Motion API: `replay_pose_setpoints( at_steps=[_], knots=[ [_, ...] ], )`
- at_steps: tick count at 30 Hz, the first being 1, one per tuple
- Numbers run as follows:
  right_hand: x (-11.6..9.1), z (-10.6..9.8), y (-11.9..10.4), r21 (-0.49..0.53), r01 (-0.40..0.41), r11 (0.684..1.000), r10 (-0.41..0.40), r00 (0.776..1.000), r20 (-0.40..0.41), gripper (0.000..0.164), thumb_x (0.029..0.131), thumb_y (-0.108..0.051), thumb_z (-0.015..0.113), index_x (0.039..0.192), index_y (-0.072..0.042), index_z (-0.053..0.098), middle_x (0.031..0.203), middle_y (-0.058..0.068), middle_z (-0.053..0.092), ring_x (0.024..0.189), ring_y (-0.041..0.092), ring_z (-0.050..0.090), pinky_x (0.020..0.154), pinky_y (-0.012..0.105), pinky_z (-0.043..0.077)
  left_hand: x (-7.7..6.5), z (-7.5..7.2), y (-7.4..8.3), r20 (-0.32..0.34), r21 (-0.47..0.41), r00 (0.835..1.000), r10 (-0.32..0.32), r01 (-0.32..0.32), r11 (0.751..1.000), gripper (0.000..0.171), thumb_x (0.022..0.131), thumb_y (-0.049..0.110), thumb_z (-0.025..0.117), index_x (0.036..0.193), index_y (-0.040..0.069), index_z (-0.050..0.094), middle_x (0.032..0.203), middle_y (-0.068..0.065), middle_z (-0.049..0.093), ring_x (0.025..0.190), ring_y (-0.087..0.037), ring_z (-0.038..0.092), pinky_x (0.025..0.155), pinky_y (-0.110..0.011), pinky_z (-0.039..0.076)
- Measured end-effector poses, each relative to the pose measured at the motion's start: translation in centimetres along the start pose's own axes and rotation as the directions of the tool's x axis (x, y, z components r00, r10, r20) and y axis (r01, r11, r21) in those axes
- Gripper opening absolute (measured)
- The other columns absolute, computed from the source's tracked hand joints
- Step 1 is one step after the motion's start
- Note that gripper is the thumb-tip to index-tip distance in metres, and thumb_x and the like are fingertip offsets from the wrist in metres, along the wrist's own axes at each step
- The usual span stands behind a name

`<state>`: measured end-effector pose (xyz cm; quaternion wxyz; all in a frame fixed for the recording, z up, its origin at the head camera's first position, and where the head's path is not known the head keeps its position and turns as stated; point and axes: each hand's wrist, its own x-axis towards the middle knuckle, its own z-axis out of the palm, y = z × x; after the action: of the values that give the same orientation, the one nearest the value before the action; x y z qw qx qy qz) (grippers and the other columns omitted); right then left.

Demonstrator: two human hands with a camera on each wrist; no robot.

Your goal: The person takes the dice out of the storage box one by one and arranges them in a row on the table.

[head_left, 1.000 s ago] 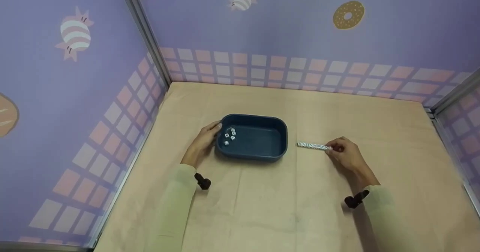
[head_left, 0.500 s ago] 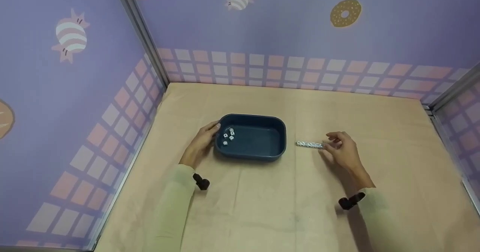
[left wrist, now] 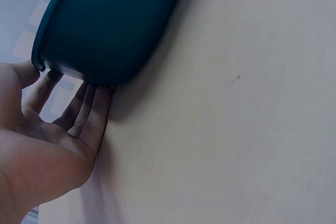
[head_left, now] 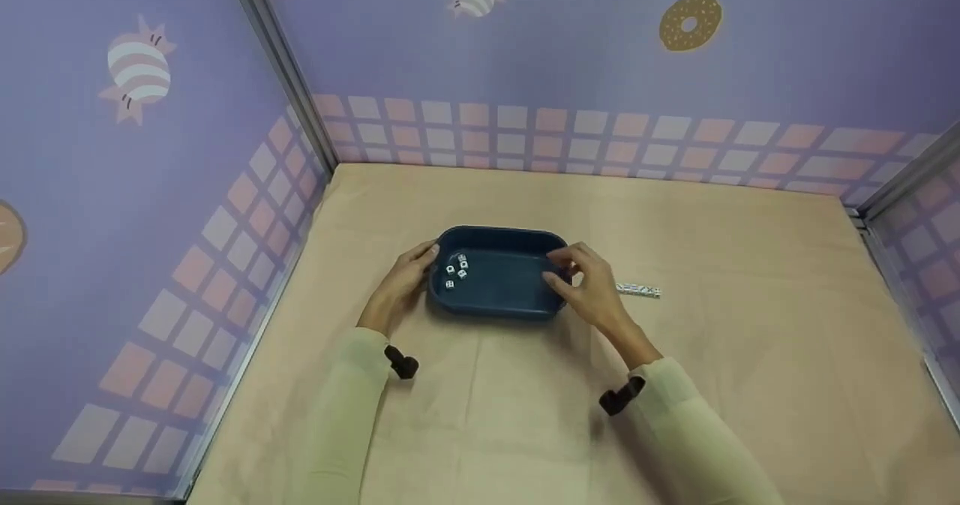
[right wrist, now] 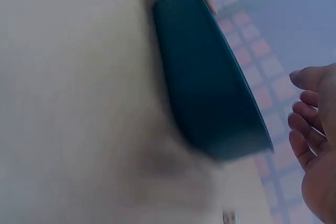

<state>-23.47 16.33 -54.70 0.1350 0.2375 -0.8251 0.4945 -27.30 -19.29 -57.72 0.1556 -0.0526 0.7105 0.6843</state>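
A dark blue rectangular basin [head_left: 499,314] stands on the cloth, with several white dice [head_left: 457,269] at its left end. My left hand [head_left: 405,276] holds its left end; in the left wrist view the thumb lies at the rim and the fingers [left wrist: 97,114] reach to the wall below. My right hand [head_left: 592,284] is over the basin's right end, thumb and forefinger apart, with nothing visible between them. The right wrist view shows its fingers [right wrist: 307,121] loosely bent beside the basin wall [right wrist: 210,87]. Behind this hand lies a straight row of dice [head_left: 638,290], its left part hidden.
A pale cloth [head_left: 525,415] covers the table. Purple panels with printed sweets and checks stand at the back [head_left: 570,55] and left [head_left: 75,227], joined by a metal post [head_left: 281,62]. Dark wrist cameras [head_left: 622,396] sit on both sleeves.
My right hand has left the right end of the dice row and moved left to the basin's right end. The left hand and the basin stay in place.
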Motion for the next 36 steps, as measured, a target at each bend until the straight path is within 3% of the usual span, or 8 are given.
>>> replay_pose_setpoints(
  at_steps=[3, 8, 13, 17, 23, 29, 36],
  knots=[
    [1.5, 2.4, -1.0, 0.012, 0.007, 1.0, -0.007, 0.999, 0.05, 0.03, 0.096, -0.015, 0.082, 0.121, -0.002, 0.074, 0.111, 0.008, 0.068, 0.1, 0.022, 0.066, 0.085, 0.041, 0.056, 0.0, -0.2, 0.0, -0.005, 0.001, 1.0, 0.001, -0.001, 1.0, 0.052, 0.113, 0.04, 0.052, 0.16, 0.018, 0.049, 0.162, -0.008, 0.048, 0.147, -0.03, 0.048, 0.119, -0.046, 0.039],
    [3.5, 6.1, -1.6, 0.007, -0.055, 0.998, 0.053, 0.991, 0.124, 0.03, 0.098, -0.018, 0.08, 0.123, -0.003, 0.075, 0.114, 0.009, 0.07, 0.104, 0.026, 0.068, 0.092, 0.044, 0.056, 0.0, -0.2, 0.0, -0.018, 0.001, 1.0, -0.004, 0.004, 1.0, 0.051, 0.113, 0.038, 0.052, 0.16, 0.017, 0.049, 0.161, -0.009, 0.05, 0.145, -0.03, 0.05, 0.118, -0.046, 0.04],
    [4.9, 9.1, -1.7, -0.014, -0.137, 0.99, 0.137, 0.969, 0.204, 0.031, 0.098, -0.015, 0.079, 0.125, 0.0, 0.074, 0.115, 0.008, 0.07, 0.106, 0.025, 0.068, 0.096, 0.044, 0.056, 0.0, 0.0, 0.1, -0.018, -0.018, 1.0, -0.013, 0.013, 1.0, 0.049, 0.113, 0.037, 0.054, 0.157, 0.017, 0.052, 0.155, -0.009, 0.055, 0.14, -0.028, 0.055, 0.114, -0.045, 0.044],
    [5.8, 10.9, -1.6, -0.042, -0.148, 0.988, 0.154, 0.947, 0.283, 0.031, 0.098, -0.012, 0.079, 0.126, 0.0, 0.073, 0.117, 0.01, 0.069, 0.107, 0.024, 0.067, 0.096, 0.042, 0.056, 0.1, 0.1, 0.3, -0.029, -0.012, 1.0, 0.001, -0.001, 1.0, 0.047, 0.113, 0.035, 0.054, 0.156, 0.017, 0.053, 0.153, -0.009, 0.056, 0.137, -0.029, 0.057, 0.111, -0.046, 0.046],
    [6.3, 12.1, -1.0, -0.141, -0.097, 0.985, 0.146, 0.907, 0.395, 0.029, 0.097, -0.01, 0.079, 0.124, -0.001, 0.075, 0.116, 0.01, 0.068, 0.106, 0.023, 0.066, 0.096, 0.039, 0.055, 0.2, 0.3, 0.4, -0.001, 0.089, 0.998, 0.06, -0.06, 0.994, 0.05, 0.115, 0.035, 0.049, 0.159, 0.013, 0.048, 0.157, -0.012, 0.053, 0.14, -0.029, 0.055, 0.114, -0.047, 0.044],
    [6.4, 12.5, -0.4, -0.15, -0.018, 0.988, 0.081, 0.9, 0.428, 0.03, 0.098, -0.009, 0.078, 0.126, 0.001, 0.075, 0.114, 0.014, 0.067, 0.103, 0.028, 0.065, 0.094, 0.043, 0.054, 0.1, 0.2, 0.6, 0.008, 0.111, 0.995, 0.103, -0.103, 0.988, 0.05, 0.115, 0.033, 0.048, 0.16, 0.01, 0.047, 0.157, -0.015, 0.053, 0.14, -0.033, 0.055, 0.115, -0.049, 0.043],
    [6.4, 13.0, -0.2, -0.17, 0.018, 0.985, 0.065, 0.88, 0.47, 0.033, 0.098, -0.011, 0.078, 0.128, 0.002, 0.073, 0.117, 0.016, 0.066, 0.106, 0.031, 0.064, 0.096, 0.046, 0.053, -0.1, 0.0, 0.4, 0.004, 0.112, 0.994, 0.113, -0.112, 0.987, 0.05, 0.115, 0.033, 0.049, 0.159, 0.009, 0.048, 0.16, -0.014, 0.05, 0.146, -0.031, 0.049, 0.12, -0.047, 0.037]
  ],
)
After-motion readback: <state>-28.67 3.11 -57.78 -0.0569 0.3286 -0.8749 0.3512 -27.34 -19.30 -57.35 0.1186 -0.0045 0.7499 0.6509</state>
